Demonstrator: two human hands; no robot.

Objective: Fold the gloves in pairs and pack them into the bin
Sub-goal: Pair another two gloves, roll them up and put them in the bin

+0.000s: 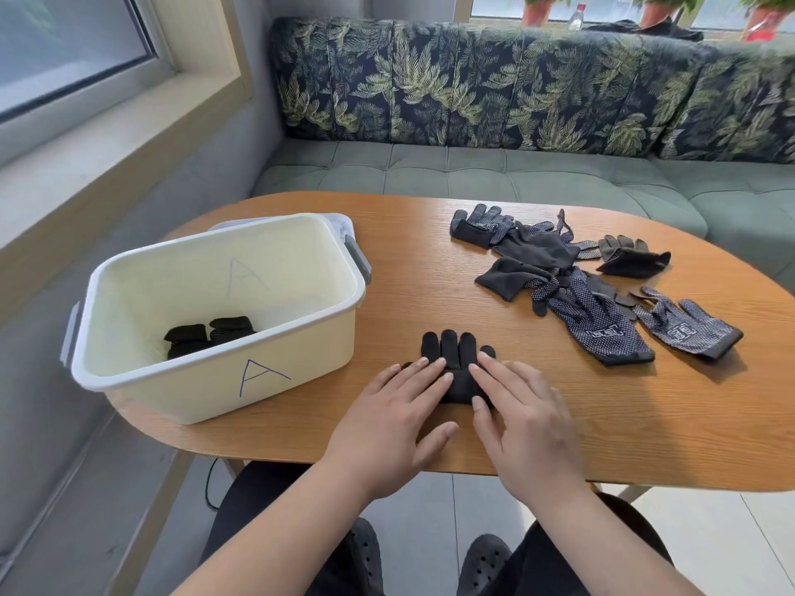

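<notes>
Two hands flat, unclenched | black glove (457, 363) pinned beneath fingertips | possibly doubled

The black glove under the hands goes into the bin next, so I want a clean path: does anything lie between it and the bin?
Nothing visible does. Bare wooden table separates the flat black fabric glove from the cream plastic bin, whose top is open; the loose glove pile lies on the other side.

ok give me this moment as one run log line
stage: flattening black glove on table | left hand: on glove | right hand: on glove | bin: folded gloves inside | pile: unsorted
</notes>
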